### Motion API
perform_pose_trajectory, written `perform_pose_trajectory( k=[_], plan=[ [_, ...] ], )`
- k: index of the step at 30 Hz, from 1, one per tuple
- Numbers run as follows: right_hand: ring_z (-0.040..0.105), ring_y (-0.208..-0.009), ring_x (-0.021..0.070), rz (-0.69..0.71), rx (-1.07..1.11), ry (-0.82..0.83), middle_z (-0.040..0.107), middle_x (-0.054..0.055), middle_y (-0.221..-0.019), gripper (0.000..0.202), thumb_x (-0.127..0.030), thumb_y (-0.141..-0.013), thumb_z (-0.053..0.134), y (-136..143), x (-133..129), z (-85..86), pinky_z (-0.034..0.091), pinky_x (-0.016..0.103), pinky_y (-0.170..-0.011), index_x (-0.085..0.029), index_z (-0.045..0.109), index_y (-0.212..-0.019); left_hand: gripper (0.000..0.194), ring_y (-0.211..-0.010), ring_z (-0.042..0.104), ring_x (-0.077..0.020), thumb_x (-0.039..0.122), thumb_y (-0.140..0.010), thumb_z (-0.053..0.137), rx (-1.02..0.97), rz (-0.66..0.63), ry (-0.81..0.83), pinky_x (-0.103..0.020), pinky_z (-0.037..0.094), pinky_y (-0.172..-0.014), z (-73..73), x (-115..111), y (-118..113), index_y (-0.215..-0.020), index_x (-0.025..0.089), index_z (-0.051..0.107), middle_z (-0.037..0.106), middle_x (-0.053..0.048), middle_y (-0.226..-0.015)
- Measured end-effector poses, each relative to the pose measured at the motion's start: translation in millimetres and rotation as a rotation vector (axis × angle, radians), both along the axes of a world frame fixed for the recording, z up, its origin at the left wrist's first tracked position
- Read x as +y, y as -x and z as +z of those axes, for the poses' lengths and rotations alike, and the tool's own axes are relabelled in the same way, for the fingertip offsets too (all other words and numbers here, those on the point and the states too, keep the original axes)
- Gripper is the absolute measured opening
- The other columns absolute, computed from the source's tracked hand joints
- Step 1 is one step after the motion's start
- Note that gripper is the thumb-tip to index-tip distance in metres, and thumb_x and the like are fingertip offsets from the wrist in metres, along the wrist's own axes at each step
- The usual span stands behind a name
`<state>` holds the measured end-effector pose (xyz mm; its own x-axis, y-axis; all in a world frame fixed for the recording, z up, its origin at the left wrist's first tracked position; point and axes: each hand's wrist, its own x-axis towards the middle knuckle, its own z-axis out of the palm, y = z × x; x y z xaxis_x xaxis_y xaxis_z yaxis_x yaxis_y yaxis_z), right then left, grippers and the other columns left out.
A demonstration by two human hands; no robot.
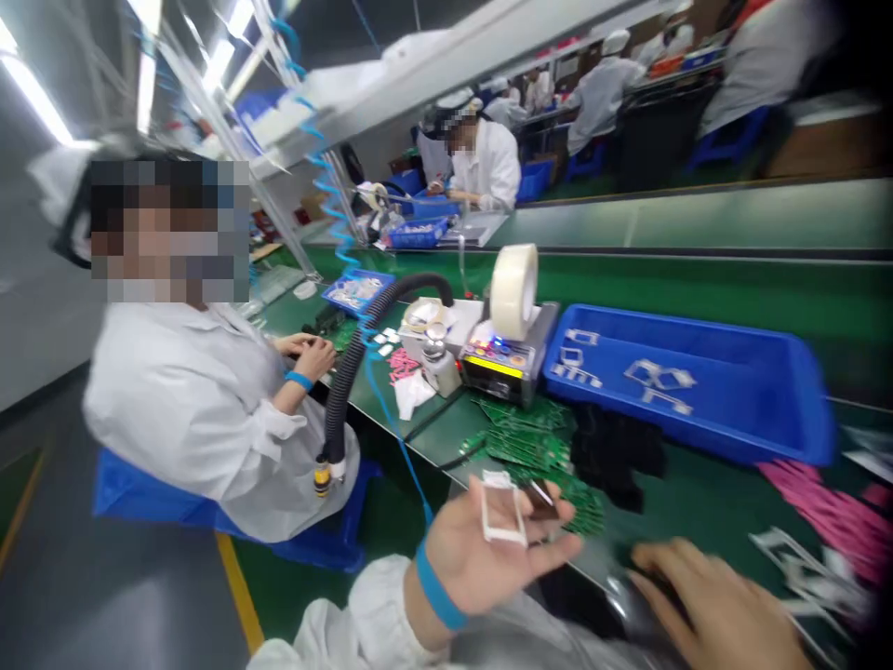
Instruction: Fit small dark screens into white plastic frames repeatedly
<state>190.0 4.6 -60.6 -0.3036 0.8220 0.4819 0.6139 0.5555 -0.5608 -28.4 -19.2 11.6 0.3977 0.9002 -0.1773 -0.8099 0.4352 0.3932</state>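
Observation:
My left hand (481, 572), palm up with a blue wrist strap, holds a small white rectangular plastic frame (518, 538) under its thumb. Beside the frame, a dark glossy flat piece (541, 500) rests at the fingers of the same hand. My right hand (722, 605) is blurred at the lower right, low over the bench edge. Its fingers curl near something dark and shiny; whether it grips anything cannot be made out. Just beyond my left hand lie stacked green circuit boards (520, 433). More white frames (802, 572) lie close to my right hand.
A blue tray (698, 437) with several white frames stands at the back right. Near it are a black cloth (618, 456), pink strips (830, 507), a tape dispenser (506, 358) and a metal-topped bottle (439, 358). A black hose (341, 372) arches beside a seated co-worker (202, 409).

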Motion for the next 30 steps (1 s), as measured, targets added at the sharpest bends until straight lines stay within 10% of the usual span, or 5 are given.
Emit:
perform_pose_trajectory(
  k=[9,30],
  plan=[
    [0.059,-0.093,0.0195,0.184,0.215,0.180,0.061,0.007,-0.099,0.019,-0.024,-0.083,0.055,26,-10,95.0,0.050,0.032,-0.077,-0.022,0.052,-0.102,0.037,-0.108,0.056,-0.0264,0.051,-0.073,0.063,-0.005,-0.136,0.007,-0.044,0.034,-0.103,24.3,-11,-15,-0.078,0.016,0.073,0.067,-0.009,-0.109],
    [0.056,-0.083,0.0200,0.197,0.424,0.221,0.058,0.006,-0.086,0.017,-0.034,-0.081,0.060,25,-2,83.4,0.049,0.034,-0.069,-0.022,0.057,-0.092,0.038,-0.106,0.058,-0.0258,0.052,-0.073,0.063,0.053,-0.153,0.023,-0.046,0.037,-0.099,16.8,-9,-17,-0.088,0.018,0.070,0.066,-0.008,-0.112]
  ],
)
